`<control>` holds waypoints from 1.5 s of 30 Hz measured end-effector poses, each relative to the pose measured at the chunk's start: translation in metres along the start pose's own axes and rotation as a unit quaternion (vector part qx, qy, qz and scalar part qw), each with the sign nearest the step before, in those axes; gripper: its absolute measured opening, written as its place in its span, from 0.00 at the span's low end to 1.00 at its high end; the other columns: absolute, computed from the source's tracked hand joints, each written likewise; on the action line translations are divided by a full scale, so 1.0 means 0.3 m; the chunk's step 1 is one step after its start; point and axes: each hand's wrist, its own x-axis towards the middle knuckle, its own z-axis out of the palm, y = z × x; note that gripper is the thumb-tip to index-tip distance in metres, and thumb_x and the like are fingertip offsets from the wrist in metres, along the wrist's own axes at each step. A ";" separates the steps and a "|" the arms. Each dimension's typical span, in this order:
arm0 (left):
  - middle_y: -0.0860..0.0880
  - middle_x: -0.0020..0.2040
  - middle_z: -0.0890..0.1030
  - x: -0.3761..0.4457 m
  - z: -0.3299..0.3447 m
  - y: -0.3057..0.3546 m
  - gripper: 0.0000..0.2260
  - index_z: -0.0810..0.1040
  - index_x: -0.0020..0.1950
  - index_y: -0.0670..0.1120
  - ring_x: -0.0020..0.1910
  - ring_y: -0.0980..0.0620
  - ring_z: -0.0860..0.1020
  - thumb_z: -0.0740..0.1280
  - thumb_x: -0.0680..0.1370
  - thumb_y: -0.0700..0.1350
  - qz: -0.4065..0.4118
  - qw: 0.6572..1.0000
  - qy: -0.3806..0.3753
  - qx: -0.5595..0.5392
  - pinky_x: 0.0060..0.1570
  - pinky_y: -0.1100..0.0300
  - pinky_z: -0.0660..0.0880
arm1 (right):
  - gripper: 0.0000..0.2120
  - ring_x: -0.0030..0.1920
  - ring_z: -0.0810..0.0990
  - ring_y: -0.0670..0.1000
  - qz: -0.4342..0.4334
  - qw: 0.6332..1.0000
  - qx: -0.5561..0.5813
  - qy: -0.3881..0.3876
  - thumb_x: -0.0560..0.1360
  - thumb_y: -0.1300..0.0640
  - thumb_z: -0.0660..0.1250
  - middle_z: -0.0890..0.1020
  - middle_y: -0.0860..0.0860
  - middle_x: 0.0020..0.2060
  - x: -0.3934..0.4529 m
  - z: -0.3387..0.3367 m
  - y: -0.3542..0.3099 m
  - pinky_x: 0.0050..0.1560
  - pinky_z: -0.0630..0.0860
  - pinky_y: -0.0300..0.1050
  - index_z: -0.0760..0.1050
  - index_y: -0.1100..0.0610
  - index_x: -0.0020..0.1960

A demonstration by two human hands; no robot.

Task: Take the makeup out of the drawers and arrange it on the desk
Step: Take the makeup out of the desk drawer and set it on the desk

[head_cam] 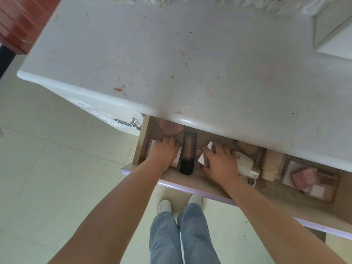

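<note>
The drawer [190,182] under the white desk [171,63] stands pulled out, with makeup inside. My left hand [162,150] lies over a pale pink flat box [178,157] at the drawer's left end, fingers curled at its far edge. Beside it lies a dark foundation bottle [188,153]. My right hand [219,161] grips a small white box [203,159], thumb on its left side. Pink makeup sponges [169,127] sit at the back left. To the right lie a cream bottle [247,165], a beige box [271,164] and a pink palette [312,180].
The desk top is bare, stained and speckled. A closed cabinet door with a metal handle [133,122] sits left of the drawer. A red-brown piece of furniture [21,21] stands at the far left. A white box shape [333,25] is at the top right. My legs stand on pale tiles below.
</note>
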 end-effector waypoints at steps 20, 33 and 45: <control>0.41 0.38 0.80 -0.304 -0.253 -0.178 0.38 0.76 0.54 0.34 0.35 0.43 0.79 0.76 0.49 0.52 0.070 0.982 0.164 -0.069 0.30 0.58 0.78 | 0.32 0.43 0.80 0.61 -0.139 0.986 0.082 0.035 0.55 0.54 0.78 0.80 0.61 0.49 -0.167 -0.272 -0.130 0.41 0.78 0.53 0.76 0.60 0.58; 0.36 0.48 0.78 -0.315 -0.337 -0.821 0.36 0.72 0.60 0.32 0.45 0.40 0.79 0.77 0.57 0.47 -0.059 0.986 0.154 -0.012 0.40 0.58 0.76 | 0.31 0.57 0.74 0.60 -0.171 0.979 0.007 0.111 0.65 0.53 0.70 0.73 0.60 0.61 0.254 -0.535 -0.561 0.57 0.67 0.50 0.68 0.66 0.64; 0.38 0.65 0.66 -0.117 -0.220 -1.206 0.30 0.57 0.72 0.37 0.65 0.43 0.65 0.62 0.73 0.43 0.055 0.987 0.154 0.000 0.61 0.56 0.68 | 0.30 0.71 0.56 0.53 -0.204 0.974 -0.030 0.090 0.75 0.49 0.59 0.53 0.56 0.74 0.580 -0.508 -0.827 0.69 0.50 0.49 0.56 0.60 0.71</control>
